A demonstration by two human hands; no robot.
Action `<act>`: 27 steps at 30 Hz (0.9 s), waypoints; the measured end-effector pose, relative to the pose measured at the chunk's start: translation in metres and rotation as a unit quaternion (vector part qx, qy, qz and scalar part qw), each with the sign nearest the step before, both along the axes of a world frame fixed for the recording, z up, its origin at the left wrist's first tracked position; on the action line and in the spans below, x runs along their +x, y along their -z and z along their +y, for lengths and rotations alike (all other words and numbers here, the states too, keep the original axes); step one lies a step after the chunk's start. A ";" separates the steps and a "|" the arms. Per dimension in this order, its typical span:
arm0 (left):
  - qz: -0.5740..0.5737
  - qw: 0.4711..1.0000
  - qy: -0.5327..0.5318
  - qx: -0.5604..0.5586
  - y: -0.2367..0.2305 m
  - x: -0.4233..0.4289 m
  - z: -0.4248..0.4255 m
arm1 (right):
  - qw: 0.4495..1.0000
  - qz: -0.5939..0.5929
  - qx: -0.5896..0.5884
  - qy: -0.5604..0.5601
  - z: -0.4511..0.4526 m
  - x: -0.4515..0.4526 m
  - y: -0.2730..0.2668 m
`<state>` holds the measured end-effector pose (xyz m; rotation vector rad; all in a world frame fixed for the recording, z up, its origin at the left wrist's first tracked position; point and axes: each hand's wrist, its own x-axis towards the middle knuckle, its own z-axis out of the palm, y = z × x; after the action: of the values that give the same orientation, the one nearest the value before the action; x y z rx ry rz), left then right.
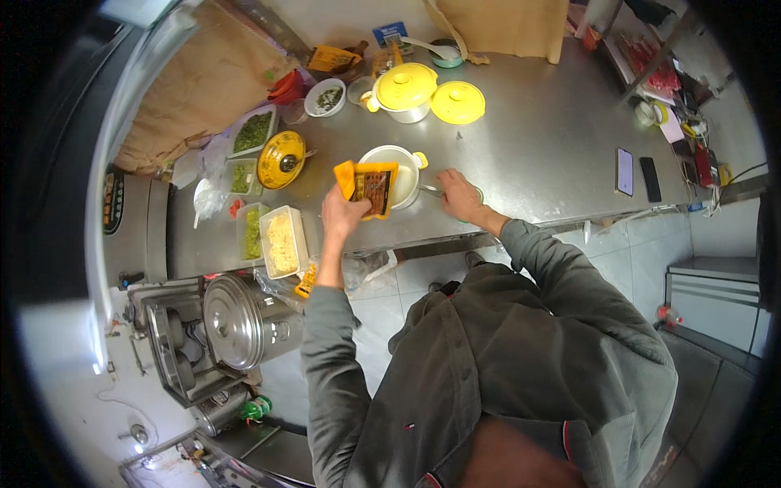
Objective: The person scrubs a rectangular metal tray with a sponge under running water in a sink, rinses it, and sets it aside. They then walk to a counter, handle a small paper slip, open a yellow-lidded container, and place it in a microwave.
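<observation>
My left hand (346, 212) grips an orange printed food pouch (377, 190), which overlaps the left part of a white pot (407, 160) with yellow handles. Pale contents show inside the pot. To its right, my right hand (459, 194) is at the handle of a metal utensil (431, 191) that reaches to the pot's rim; a green-rimmed round item lies partly hidden under this hand. Behind stand a yellow-lidded pot (410, 113) and a separate yellow lid (457, 102). A yellow patterned lid with a black knob (281, 160) is on the left.
Shredded food fills a white container (284, 242) at the steel counter's near edge, beside tubs of chopped greens (253, 133). A white bowl (325, 97) stands behind. Two phones (624, 171) lie at the right. Below left is a large lidded steel pot (235, 321).
</observation>
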<state>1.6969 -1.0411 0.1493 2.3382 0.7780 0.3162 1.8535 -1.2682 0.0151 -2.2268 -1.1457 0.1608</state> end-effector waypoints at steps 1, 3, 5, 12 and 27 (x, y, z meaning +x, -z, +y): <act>0.028 0.999 0.038 0.026 -0.004 0.020 0.001 | 0.995 0.056 -0.069 0.035 -0.013 0.006 0.014; 0.102 0.988 0.087 0.079 -0.009 0.052 0.001 | 0.988 0.011 -0.149 0.028 -0.028 0.013 0.042; 0.188 0.967 0.106 0.134 -0.011 0.081 -0.003 | 0.988 -0.025 -0.154 0.008 -0.033 0.018 0.059; 0.291 0.952 0.046 0.086 0.068 0.070 0.030 | 0.957 0.212 -0.197 -0.010 -0.049 0.037 0.025; 0.044 0.989 -0.002 0.139 0.047 0.081 0.004 | 0.984 0.153 -0.052 -0.073 -0.068 0.119 -0.035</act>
<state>1.7782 -1.0370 0.1024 2.6286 0.8245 0.3434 1.9723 -1.3362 0.0502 -2.1124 -1.1488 0.6149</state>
